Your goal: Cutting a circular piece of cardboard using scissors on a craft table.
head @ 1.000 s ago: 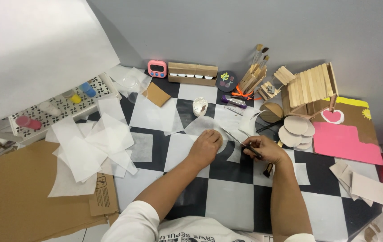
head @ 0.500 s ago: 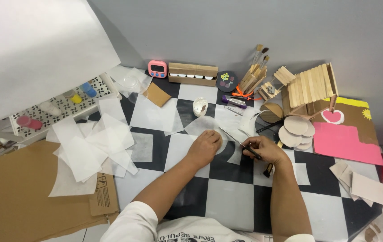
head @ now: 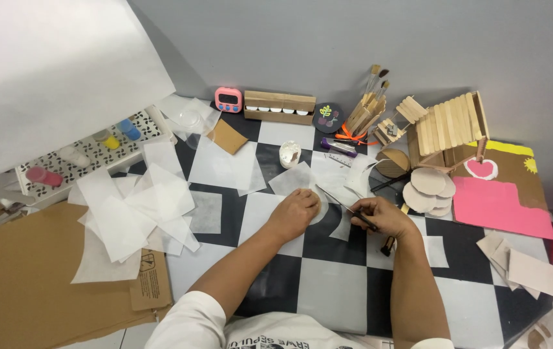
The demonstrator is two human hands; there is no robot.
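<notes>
Head view: a craft table is seen from above, with two bare forearms reaching in from the bottom edge.
Translucent paper piece [head: 320,208]: laid flat near the middle of the checkered tabletop [head: 328,291], partly covered by the left hand.
Left hand [head: 294,213]: pressed palm-down on the paper piece, fingers curled loosely, nothing gripped.
Right hand [head: 380,217]: closed around a thin dark tool [head: 347,208], whose tip is angled up-left toward the paper's edge, just beside the left hand.
Small brush [head: 388,244]: lain on the table just below the right hand.
Loose white sheets [head: 134,213]: scattered in an overlapping pile well to the left.
Cardboard discs [head: 428,189]: stacked just right of the right hand.
Pink sheet [head: 496,207]: placed beyond the discs.
Stick house [head: 447,129]: set at the back right, near the wall.
Brush holder [head: 367,110]: stood at the back, beside a pink timer [head: 228,99] and a cardboard tray [head: 279,106] of white pots.
Flat cardboard [head: 24,284]: spread at the lower left.
</notes>
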